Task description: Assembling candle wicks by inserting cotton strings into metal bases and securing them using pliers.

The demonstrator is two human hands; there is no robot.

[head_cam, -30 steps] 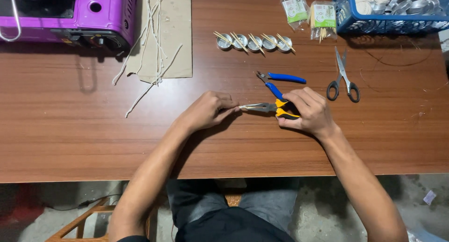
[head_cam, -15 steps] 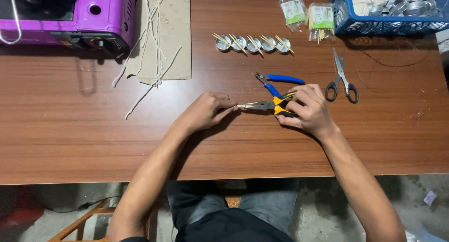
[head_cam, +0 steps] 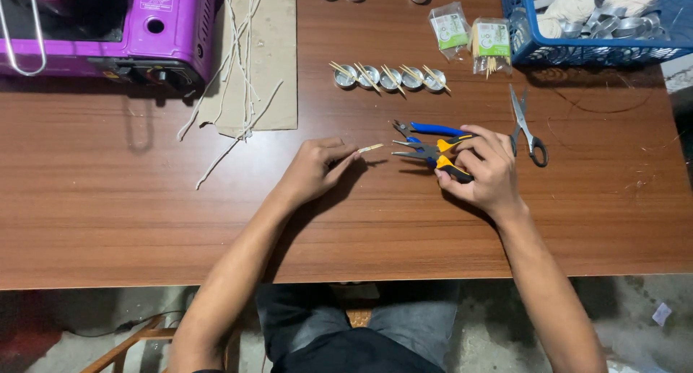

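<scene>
My left hand (head_cam: 314, 167) pinches a short pale wick piece (head_cam: 371, 148) between thumb and fingers, its tip sticking out to the right. My right hand (head_cam: 485, 169) grips yellow-and-black handled pliers (head_cam: 433, 155), jaws parted and pointing left, a small gap away from the wick piece. Blue-handled pliers (head_cam: 426, 130) lie on the brown wooden table (head_cam: 108, 214) just behind them.
A row of small metal cups with sticks (head_cam: 390, 77) sits behind. Scissors (head_cam: 525, 125) lie to the right. A blue basket (head_cam: 599, 19) holds string and tins at back right. A purple stove (head_cam: 108, 27) and cardboard with strings (head_cam: 253, 63) stand at back left. Two small packets (head_cam: 473, 34) lie nearby.
The pliers' jaws have come off the wick piece and opened. My left hand has drawn the piece slightly left, leaving a gap between the hands.
</scene>
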